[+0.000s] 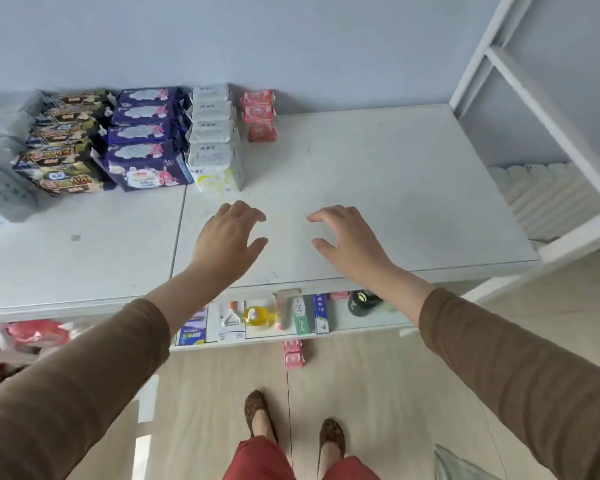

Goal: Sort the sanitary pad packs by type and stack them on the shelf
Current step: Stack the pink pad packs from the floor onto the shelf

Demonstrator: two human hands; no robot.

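Top shelf (378, 188), seen from above, left to right. Grey packs (4, 188) lie at the far left edge, partly out of view. Next come four sorted rows running back to the wall: black-and-gold packs (63, 143), purple packs (142, 140), white packs (215, 133), and a short row of small red packs (258, 114). Each row touches or sits just beside its neighbour; the red row stands apart from nothing but bare shelf on its right.

Left hand (231, 233) and right hand (347, 237) hover above the bare middle of the shelf, fingers loosely curled and spread, holding nothing — both are free. Two more red packs (293, 353) lie on the floor below the front edge, between the shelf and the person's feet.

Judged step: fetching the remaining red packs. To do it well, take both from the floor together, keep the printed faces the same way as those already shelved, and set them in front of the red row, square to the white packs — not drifting into the open area to the right.
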